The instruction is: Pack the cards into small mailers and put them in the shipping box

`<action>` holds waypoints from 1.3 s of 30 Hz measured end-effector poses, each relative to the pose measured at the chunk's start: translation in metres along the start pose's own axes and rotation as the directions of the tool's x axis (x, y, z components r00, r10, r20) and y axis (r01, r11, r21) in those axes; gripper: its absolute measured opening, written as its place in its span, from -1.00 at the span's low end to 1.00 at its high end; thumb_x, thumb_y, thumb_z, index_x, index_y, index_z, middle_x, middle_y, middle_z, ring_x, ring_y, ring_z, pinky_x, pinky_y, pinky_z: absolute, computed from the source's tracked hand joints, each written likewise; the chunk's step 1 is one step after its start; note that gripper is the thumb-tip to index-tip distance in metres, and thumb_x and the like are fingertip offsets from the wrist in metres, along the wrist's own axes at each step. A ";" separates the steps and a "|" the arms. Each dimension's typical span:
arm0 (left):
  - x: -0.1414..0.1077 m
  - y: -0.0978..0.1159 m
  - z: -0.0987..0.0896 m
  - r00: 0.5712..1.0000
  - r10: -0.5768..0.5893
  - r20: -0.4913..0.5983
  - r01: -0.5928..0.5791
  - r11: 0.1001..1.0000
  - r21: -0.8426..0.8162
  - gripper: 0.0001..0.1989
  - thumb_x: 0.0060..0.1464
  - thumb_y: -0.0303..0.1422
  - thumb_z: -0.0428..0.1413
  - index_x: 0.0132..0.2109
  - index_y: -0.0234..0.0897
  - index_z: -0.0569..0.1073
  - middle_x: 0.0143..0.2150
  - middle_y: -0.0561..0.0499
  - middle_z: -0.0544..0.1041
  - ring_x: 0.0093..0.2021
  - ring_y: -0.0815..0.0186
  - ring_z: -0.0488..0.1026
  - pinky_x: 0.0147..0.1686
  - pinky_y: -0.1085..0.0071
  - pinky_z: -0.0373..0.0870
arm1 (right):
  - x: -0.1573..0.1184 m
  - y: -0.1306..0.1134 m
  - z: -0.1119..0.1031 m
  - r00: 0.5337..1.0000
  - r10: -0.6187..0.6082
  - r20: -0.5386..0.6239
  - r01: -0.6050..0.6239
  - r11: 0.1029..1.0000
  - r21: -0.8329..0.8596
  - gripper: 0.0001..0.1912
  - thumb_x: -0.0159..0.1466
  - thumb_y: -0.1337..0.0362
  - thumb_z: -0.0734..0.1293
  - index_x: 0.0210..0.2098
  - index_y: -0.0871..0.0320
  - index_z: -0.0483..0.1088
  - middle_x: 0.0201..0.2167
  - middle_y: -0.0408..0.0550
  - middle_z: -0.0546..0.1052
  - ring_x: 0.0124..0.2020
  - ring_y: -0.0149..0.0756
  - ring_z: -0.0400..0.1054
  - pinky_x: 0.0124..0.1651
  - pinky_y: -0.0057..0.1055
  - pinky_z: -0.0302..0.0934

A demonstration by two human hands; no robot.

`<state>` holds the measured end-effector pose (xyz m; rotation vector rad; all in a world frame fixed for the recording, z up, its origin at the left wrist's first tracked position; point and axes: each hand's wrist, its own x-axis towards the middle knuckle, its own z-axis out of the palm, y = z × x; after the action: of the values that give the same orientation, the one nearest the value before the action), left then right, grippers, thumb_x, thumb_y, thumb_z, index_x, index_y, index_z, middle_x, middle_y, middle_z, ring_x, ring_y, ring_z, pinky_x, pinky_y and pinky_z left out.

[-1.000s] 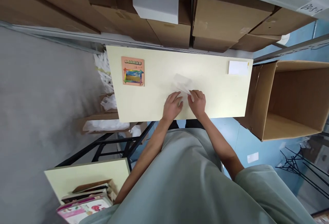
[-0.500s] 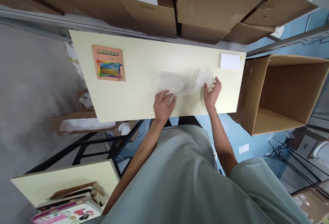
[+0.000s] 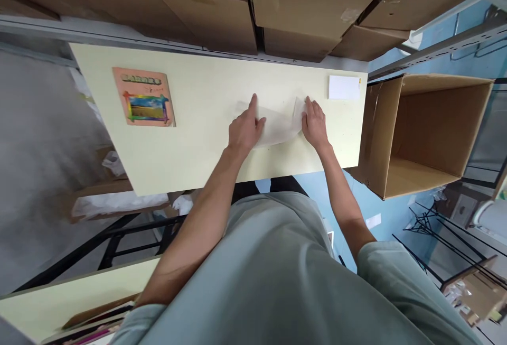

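A thin, whitish, see-through plastic bag or sheet [image 3: 275, 127] lies crumpled on the cream table, its right end folded up. My left hand [image 3: 243, 129] rests over its left part, index finger stretched forward and thumb held apart. At the folded right end is my right hand [image 3: 316, 124], its fingers extended and lying against the edge, thumb to the left side. Whether the right fingertips pinch any of the film is hard to see. Left of both hands, a pink-orange book [image 3: 144, 98] with a rainbow-framed landscape on its cover lies flat.
The cream table [image 3: 190, 160] stands before me. A white card or pad [image 3: 344, 87] lies at its far right. An open cardboard box [image 3: 378, 133] stands beyond the right edge. Shelved cartons [image 3: 301, 1] line the back. Lower left, a second tabletop [image 3: 79, 295] holds books.
My left hand has moved forward onto the film, its index finger now straightened. My right hand has shifted slightly forward along the folded end. The view has turned somewhat.
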<state>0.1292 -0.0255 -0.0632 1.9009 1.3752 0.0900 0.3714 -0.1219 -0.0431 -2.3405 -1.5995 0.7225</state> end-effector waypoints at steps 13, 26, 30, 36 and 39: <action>0.004 0.003 -0.024 0.999 -0.015 0.043 0.014 0.999 0.033 -0.89 0.45 -0.33 0.14 -0.02 -0.18 0.56 -0.22 -0.03 0.64 -0.20 0.13 0.59 -0.06 0.19 0.49 | -0.032 -0.006 -0.062 0.992 -0.111 -0.056 0.122 0.954 0.272 -0.79 0.48 0.34 0.28 -0.01 0.05 0.55 0.10 -0.02 0.63 0.26 -0.07 0.49 0.39 0.08 0.38; -0.030 -0.021 -0.075 0.956 0.049 -0.289 -0.073 0.995 -0.074 -0.94 0.27 -0.43 0.18 -0.12 -0.18 0.52 -0.29 0.07 0.58 -0.35 0.33 0.48 -0.18 0.34 0.47 | -0.093 -0.015 -0.034 0.985 -0.073 -0.154 0.113 0.956 0.271 -0.88 0.49 0.16 0.38 -0.16 0.04 0.51 0.06 0.08 0.70 0.37 0.06 0.48 0.52 0.26 0.24; -0.054 -0.016 -0.092 0.889 0.046 -0.456 -0.136 0.977 -0.166 -0.88 0.08 -0.48 0.17 -0.26 -0.14 0.45 -0.49 0.16 0.40 -0.48 0.34 0.36 -0.37 0.34 0.41 | -0.108 -0.040 -0.058 0.990 0.090 -0.106 -0.011 0.811 0.585 -0.78 0.50 0.01 0.37 -0.13 0.01 0.40 -0.19 -0.06 0.67 -0.07 -0.10 0.66 0.11 -0.02 0.57; -0.054 -0.002 -0.109 0.842 -0.021 -0.538 -0.096 0.977 -0.189 -0.81 0.03 -0.51 0.20 -0.27 -0.12 0.40 -0.48 0.15 0.33 -0.40 0.29 0.48 -0.27 0.31 0.47 | -0.092 -0.050 -0.074 0.983 0.177 -0.048 -0.078 0.637 0.767 -0.74 0.51 -0.02 0.40 -0.08 -0.03 0.31 -0.43 -0.26 0.45 -0.50 -0.33 0.43 -0.40 -0.35 0.44; -0.035 -0.004 -0.101 0.879 -0.032 -0.477 -0.059 0.983 -0.175 -0.85 0.15 -0.48 0.22 -0.17 -0.14 0.46 -0.34 0.10 0.50 -0.25 0.27 0.59 -0.10 0.32 0.53 | -0.070 -0.040 -0.056 0.974 0.218 -0.062 -0.107 0.684 0.721 -0.70 0.53 -0.08 0.37 -0.09 -0.02 0.32 -0.48 -0.29 0.38 -0.55 -0.39 0.32 -0.48 -0.44 0.29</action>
<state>0.0643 0.0004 0.0181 1.7967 1.6070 0.7152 0.3471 -0.1656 0.0410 -1.8813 -0.8100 0.9702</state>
